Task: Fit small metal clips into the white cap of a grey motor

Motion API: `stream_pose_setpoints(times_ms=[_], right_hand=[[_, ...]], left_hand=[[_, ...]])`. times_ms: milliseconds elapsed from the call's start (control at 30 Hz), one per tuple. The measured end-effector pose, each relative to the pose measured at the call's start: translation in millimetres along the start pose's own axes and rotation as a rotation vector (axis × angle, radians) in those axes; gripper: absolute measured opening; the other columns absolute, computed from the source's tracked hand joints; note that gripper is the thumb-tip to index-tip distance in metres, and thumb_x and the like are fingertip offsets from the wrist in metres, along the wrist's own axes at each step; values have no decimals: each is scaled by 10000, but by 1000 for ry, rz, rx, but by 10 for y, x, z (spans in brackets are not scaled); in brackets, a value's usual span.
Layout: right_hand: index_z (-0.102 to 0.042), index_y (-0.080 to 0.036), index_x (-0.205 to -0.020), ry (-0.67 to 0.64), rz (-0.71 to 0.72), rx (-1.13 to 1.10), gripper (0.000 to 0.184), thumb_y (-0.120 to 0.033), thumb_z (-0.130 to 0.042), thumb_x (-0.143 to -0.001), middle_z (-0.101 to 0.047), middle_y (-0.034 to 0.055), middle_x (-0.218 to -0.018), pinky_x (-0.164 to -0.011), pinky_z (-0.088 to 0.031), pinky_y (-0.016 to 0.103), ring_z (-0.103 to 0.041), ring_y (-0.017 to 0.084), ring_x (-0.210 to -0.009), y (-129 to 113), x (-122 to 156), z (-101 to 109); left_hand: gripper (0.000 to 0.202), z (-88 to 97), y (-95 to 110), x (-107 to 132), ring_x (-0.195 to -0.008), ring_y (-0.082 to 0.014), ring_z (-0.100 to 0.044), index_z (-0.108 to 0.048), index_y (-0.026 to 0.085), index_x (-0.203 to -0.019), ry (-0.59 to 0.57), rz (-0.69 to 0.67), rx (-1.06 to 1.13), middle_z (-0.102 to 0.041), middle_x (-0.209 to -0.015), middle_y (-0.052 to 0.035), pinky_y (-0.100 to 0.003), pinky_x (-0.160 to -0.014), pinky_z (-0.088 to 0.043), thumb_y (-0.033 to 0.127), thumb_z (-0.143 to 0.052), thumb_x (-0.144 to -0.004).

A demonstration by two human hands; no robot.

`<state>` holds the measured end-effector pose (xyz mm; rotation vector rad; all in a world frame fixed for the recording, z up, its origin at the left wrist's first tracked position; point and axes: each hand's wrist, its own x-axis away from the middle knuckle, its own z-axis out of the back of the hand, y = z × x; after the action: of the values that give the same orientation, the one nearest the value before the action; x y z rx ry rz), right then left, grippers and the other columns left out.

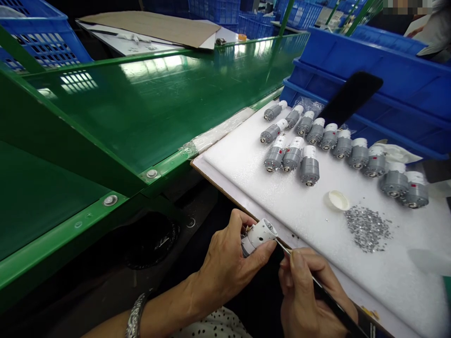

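Note:
My left hand [232,253] is closed around a small gearmotor-like part [260,235] with a white cylindrical end and a grey body. Its white open end faces up and to the right, with small holes in the side. In my right hand [310,291] I grip slim dark tweezers [326,293], whose metal tip touches or nearly touches the rim of the white end. A loose pile of tiny metal pieces [368,227] lies on the white foam sheet [253,183], beside a small white cap [338,201].
Several similar grey-and-white parts [310,166] stand in rows on the foam. Behind them are stacked blue crates [380,70] and a black slab [352,97]. A green conveyor belt [169,98] with a raised metal edge runs along the left. Another person's arm [435,33] shows at top right.

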<state>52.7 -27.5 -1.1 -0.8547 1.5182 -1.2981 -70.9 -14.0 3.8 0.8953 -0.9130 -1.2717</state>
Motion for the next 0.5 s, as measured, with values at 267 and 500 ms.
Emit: stream_pose_setpoints(times_ms=[267, 500], right_hand=[[-578, -178, -684, -42, -90, -28, 233, -221, -654, -900, -502, -27, -634, -459, -400, 190, -495, 82, -573, 33, 5, 55], [-580, -170, -701, -105, -105, -52, 215, -217, -651, -898, -477, -33, -620, -418, -336, 192, -478, 77, -541, 37, -20, 50]], left_hand=[[209, 8, -33, -50, -526, -72, -482, -472, 208, -918, 108, -209, -109, -518, -705, 73, -193, -489, -370, 302, -642, -842], [200, 36, -58, -40, -542, -62, -474, -471, 210, -885, 108, -257, -138, -531, -715, 71, -182, -509, -373, 296, -648, -852]])
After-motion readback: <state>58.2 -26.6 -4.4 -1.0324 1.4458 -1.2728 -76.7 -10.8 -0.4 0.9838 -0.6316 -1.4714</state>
